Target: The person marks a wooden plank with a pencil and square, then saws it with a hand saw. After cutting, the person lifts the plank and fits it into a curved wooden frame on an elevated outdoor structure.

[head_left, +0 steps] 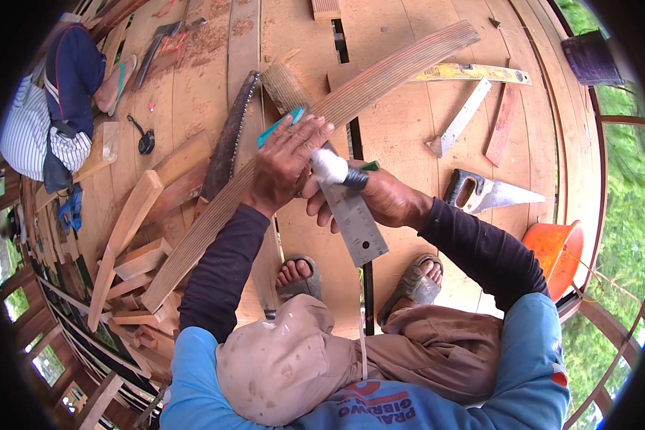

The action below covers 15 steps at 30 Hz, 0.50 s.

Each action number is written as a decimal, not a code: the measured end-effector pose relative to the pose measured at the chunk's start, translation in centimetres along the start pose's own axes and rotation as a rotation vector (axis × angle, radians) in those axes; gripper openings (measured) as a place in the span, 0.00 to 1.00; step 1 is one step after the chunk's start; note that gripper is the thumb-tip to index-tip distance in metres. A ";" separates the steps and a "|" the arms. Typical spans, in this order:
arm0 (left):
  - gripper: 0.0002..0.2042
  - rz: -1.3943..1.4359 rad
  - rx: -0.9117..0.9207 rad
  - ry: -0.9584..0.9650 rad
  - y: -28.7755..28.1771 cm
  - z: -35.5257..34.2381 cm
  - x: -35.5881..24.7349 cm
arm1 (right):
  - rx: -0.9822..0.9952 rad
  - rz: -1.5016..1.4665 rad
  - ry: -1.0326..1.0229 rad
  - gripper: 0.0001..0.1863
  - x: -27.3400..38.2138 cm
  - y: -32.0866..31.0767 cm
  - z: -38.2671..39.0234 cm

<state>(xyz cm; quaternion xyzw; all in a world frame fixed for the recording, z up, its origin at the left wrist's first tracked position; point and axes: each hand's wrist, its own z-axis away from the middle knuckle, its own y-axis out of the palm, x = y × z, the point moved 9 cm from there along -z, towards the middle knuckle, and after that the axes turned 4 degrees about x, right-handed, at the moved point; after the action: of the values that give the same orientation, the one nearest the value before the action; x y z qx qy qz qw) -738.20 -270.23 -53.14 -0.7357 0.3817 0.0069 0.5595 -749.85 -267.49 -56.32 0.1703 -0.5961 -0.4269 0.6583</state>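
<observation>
In the head view, what seems a marking step has the left hand (287,161), fingers bent, over the long plank (401,72), its hold unclear, while the right hand (393,199) curls behind the steel ruler (355,223), apparently gripping it beside a blurred black-and-white tool (330,167), the next move likely calling for steadiness.

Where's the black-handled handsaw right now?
In the head view's right part, the handsaw lies on the plank floor, right of the right hand, just up-left of the orange bucket.
</observation>
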 end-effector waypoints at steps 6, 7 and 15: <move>0.36 -0.121 0.099 -0.165 3.3 2.4 3.3 | -0.079 0.155 0.100 0.25 -2.8 -4.4 0.0; 0.39 -0.128 0.092 -0.225 3.4 2.7 4.3 | -0.097 0.178 0.133 0.26 -3.1 -5.5 0.4; 0.37 0.119 0.077 -0.521 3.7 4.8 12.9 | -0.145 0.303 0.246 0.34 -6.1 -14.3 0.2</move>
<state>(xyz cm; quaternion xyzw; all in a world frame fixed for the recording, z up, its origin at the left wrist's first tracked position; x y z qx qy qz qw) -729.19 -273.66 -63.61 -0.6635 0.2672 0.2141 0.6652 -754.70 -270.99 -70.68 0.0817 -0.4976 -0.3407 0.7935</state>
